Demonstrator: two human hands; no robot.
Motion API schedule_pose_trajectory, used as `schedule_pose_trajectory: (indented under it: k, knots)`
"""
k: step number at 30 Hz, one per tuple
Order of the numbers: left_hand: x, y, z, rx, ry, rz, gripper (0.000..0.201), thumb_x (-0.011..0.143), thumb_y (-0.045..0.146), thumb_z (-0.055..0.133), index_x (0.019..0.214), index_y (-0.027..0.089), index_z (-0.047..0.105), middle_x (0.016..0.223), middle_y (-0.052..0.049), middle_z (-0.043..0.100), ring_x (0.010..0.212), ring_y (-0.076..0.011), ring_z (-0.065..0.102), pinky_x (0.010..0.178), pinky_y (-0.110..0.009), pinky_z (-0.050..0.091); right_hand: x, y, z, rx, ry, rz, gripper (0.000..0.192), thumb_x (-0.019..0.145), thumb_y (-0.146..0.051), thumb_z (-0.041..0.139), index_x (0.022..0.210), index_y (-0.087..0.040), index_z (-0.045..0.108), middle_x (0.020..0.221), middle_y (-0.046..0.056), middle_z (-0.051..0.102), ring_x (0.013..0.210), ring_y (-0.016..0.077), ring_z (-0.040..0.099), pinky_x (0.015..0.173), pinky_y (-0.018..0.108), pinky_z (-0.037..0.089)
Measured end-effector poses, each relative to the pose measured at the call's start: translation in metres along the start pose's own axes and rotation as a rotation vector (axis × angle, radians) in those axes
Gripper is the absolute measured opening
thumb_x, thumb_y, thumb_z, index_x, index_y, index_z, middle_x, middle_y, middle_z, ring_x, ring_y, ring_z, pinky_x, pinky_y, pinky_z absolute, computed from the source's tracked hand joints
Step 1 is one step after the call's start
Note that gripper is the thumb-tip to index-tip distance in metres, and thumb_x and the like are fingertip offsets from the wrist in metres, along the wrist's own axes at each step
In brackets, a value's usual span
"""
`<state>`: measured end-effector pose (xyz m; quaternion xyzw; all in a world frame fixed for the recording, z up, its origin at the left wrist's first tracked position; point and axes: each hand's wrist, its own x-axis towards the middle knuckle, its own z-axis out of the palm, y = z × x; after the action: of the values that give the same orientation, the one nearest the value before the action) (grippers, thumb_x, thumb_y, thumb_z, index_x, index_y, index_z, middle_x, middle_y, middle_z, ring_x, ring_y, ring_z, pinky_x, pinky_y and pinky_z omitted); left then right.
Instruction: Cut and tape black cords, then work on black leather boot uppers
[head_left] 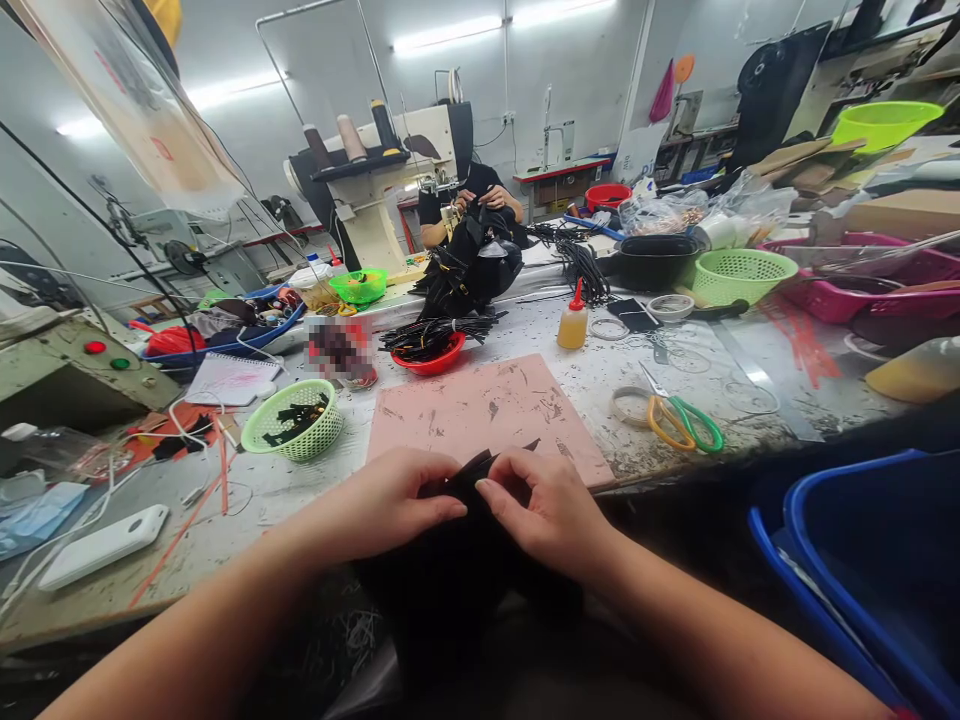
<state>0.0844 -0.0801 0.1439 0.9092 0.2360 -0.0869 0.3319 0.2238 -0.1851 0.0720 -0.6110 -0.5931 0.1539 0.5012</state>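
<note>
Both hands meet at the near edge of the workbench [750, 400], pinching the same black piece [469, 475]. Left hand [390, 505] closed on its left side, thumb and forefinger pressed on the material; right hand [544, 510] closed on its right side, fingers curled in, thumb on top. The black piece looks like thin folded fabric or leather, its top edge poking up between the 2 hands, the rest hanging dark below the bench edge toward the lap; exact shape cannot be told. Just behind the hands lies a pink cutting mat [487, 410], scuffed, flat on the bench. Right of the mat: scissors [686, 420] with yellow and green handles, lying flat beside a roll of clear tape [628, 403]. Behind the mat: red bowl [435, 358] full of black strips, and a yellow glue bottle [573, 322] with a red tip, upright. Left of the mat: small green basket [294, 420] with a few black bits inside. Far left near edge: white flat device [105, 545]. Right back: larger green basket [742, 275] next to a black bowl [656, 262]. Blue bin [877, 560] sits low at right, below bench level. Across the bench a co-worker [472, 200] sits at a sewing machine [390, 190], both their hands on a black bag [472, 265].
</note>
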Motion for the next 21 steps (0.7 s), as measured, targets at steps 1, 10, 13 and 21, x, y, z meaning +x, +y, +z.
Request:
schedule_pose_trajectory:
  k: [1, 10, 13, 21]
  knots:
    - [0.000, 0.000, 0.000, 0.006, 0.003, 0.001, 0.016, 0.077, 0.030, 0.052, 0.069, 0.017, 0.058, 0.062, 0.004, 0.054, 0.060, -0.0125, 0.047, 0.052, -0.021, 0.033, 0.000, 0.000, 0.000, -0.011, -0.007, 0.012, 0.017, 0.077, -0.024, 0.051, 0.061, -0.019, 0.050, 0.054, -0.002, 0.055, 0.049, 0.0112, 0.050, 0.049, 0.022, 0.036]
    - [0.003, 0.000, -0.003, 0.043, -0.028, 0.058, 0.014, 0.081, 0.027, 0.051, 0.081, 0.018, 0.061, 0.073, 0.002, 0.062, 0.068, -0.0141, 0.053, 0.062, -0.022, 0.038, 0.005, 0.003, -0.009, -0.208, 0.057, -0.089, 0.010, 0.076, -0.027, 0.057, 0.076, -0.018, 0.053, 0.075, 0.005, 0.060, 0.072, 0.0187, 0.055, 0.065, 0.029, 0.041]
    - [0.001, 0.006, 0.001, 0.097, -0.047, 0.110, 0.018, 0.084, 0.028, 0.047, 0.090, 0.021, 0.062, 0.086, -0.001, 0.067, 0.077, -0.0166, 0.057, 0.068, -0.023, 0.040, 0.012, -0.002, -0.018, -0.271, -0.123, -0.262, 0.019, 0.075, -0.031, 0.063, 0.086, -0.017, 0.056, 0.086, 0.007, 0.063, 0.081, 0.0208, 0.056, 0.072, 0.031, 0.042]
    - [-0.029, -0.015, 0.027, 0.430, 0.287, 0.156, 0.020, 0.081, 0.030, 0.050, 0.067, 0.025, 0.063, 0.046, 0.000, 0.058, 0.041, -0.0173, 0.053, 0.043, -0.029, 0.023, 0.016, -0.014, -0.032, -0.394, -0.246, -0.556, 0.022, 0.077, -0.029, 0.060, 0.060, -0.018, 0.053, 0.055, -0.002, 0.059, 0.051, 0.0117, 0.053, 0.053, 0.024, 0.037]
